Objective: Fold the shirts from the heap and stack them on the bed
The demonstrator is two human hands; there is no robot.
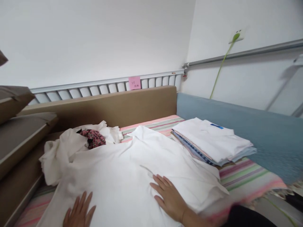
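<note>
A white shirt lies spread over the striped cloth in front of me, with a few creases near its middle. My left hand rests flat on its lower left part, fingers stretched out. On the right side of the shirt, my right hand is also laid flat with its fingers apart. Neither hand grips anything. To the right of the shirt sits a stack of folded clothes, a white one with a small blue patch on top. Crumpled white clothing and a dark floral piece lie beyond the shirt at the left.
Brown cushioned boxes stand at the left edge. A brown padded panel and a blue padded panel border the striped cloth. Behind are a white radiator with a pink note and a green cord plugged into the wall.
</note>
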